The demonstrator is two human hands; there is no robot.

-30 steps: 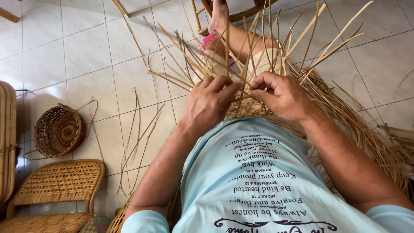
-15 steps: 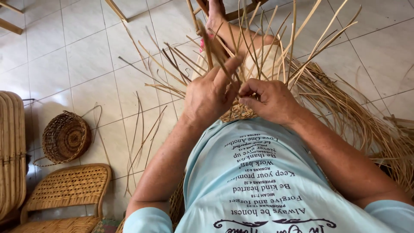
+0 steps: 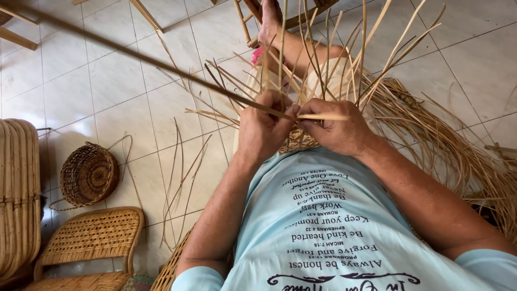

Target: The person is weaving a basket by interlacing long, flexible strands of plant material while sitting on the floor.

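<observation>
A long cane strip has been drawn out up and to the left of the half-woven basket on the lap. It is pinched in the left hand; the right hand now grips a short strip just above the basket, which suggests that weaving continues.

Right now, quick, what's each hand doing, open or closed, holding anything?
Left hand: closed, pinching a long dark cane strip.
Right hand: closed, holding a pale cane strip over the half-woven basket.
</observation>
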